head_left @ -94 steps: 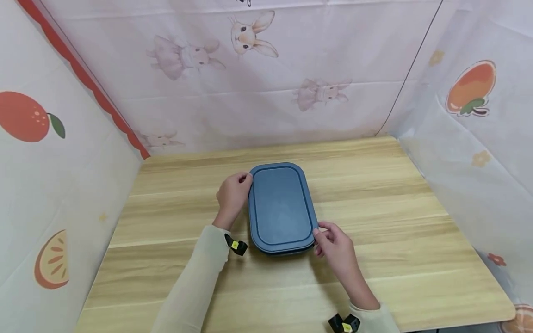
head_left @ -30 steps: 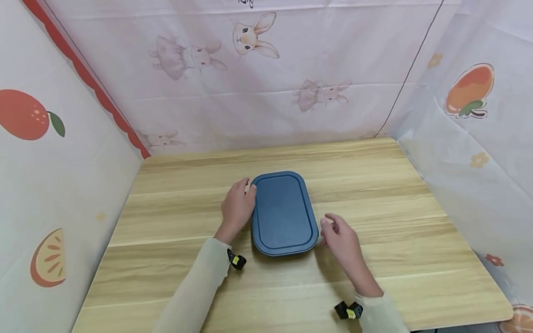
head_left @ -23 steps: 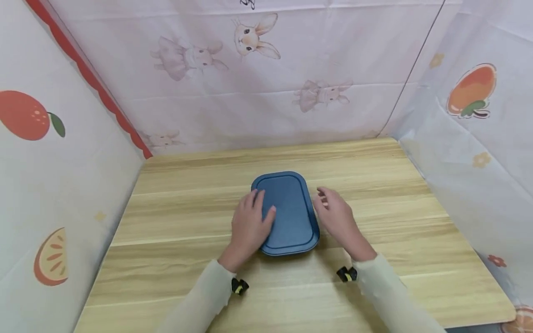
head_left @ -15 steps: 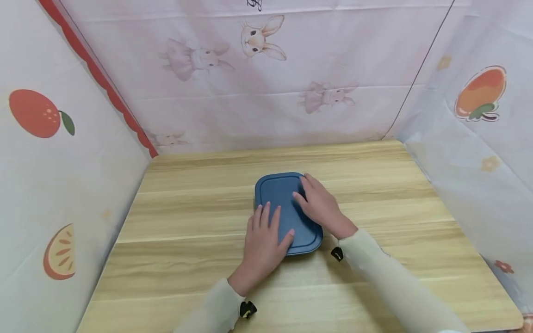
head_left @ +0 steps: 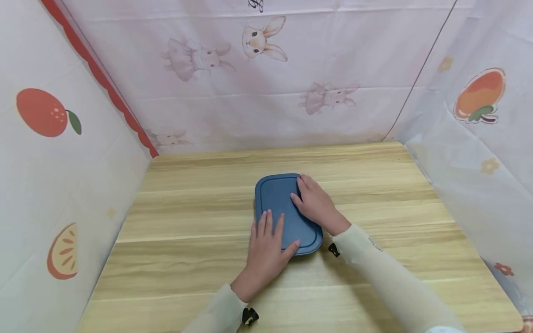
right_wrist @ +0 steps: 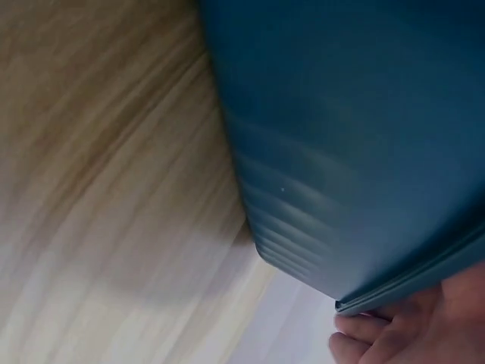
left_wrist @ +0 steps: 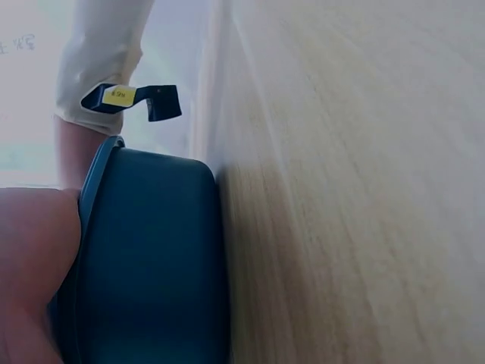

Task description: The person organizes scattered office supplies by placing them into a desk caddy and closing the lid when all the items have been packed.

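Note:
A blue rectangular lidded food container (head_left: 272, 192) lies on the wooden table, its grooved lid facing up. My left hand (head_left: 266, 247) is spread over the near left part of the lid, fingers straight and thumb out to the right. At the far right corner, my right hand (head_left: 316, 203) rests on the lid, with its thumb on top and its fingers along the edge. The left wrist view shows the container's smooth side wall (left_wrist: 151, 265) standing on the table. Fingers (right_wrist: 364, 330) of the right hand are at the lid's rim in the right wrist view.
The light wooden table (head_left: 187, 222) surrounds the container. Behind it hangs a pink rabbit-print cloth (head_left: 233, 111), with white fruit-print cloths at the left (head_left: 33, 185) and right (head_left: 470, 175). Small black wrist devices (head_left: 250, 317) show at both cuffs.
Both hands have left the lid's opposite corners and come onto its top, the left hand toward the near side, the right hand to the far right corner. The container sits slightly nearer.

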### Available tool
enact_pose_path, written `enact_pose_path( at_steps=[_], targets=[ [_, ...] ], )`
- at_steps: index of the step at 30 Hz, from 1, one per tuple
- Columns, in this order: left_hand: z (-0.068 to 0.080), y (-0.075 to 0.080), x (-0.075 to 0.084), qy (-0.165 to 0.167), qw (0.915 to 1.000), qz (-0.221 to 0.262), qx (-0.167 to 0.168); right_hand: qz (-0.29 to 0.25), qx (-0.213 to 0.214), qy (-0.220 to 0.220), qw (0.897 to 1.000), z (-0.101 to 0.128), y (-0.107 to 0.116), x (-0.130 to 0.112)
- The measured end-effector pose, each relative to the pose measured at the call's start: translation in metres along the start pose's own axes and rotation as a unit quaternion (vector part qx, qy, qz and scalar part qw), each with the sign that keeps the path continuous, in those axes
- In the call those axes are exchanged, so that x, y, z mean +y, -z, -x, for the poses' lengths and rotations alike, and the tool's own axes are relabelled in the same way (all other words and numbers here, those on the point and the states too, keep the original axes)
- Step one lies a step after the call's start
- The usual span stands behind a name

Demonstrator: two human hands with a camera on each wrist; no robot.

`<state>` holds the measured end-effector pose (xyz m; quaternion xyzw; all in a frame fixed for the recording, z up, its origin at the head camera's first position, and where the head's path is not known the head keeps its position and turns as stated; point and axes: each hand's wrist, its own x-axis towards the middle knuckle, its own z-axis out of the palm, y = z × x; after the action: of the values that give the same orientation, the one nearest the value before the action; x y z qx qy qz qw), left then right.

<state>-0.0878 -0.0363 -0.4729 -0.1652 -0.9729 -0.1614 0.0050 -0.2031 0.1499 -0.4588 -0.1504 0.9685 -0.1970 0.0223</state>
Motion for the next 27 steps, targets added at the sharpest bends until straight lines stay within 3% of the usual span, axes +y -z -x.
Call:
enact_pose_path(
  at_steps=[10, 27],
  targets=[
    [-0.0006, -0.0009, 0.0003, -0.006, 1.0000, -0.006, -0.003, 0.016, 0.015, 0.002, 1.000, 0.0020, -0.0048, 0.0026],
    [-0.0015, 0.0046, -0.0052, -0.020, 0.9995, 0.024, -0.011, 0.025, 0.039, -0.002, 0.999, 0.0043, -0.0072, 0.0001]
  ],
)
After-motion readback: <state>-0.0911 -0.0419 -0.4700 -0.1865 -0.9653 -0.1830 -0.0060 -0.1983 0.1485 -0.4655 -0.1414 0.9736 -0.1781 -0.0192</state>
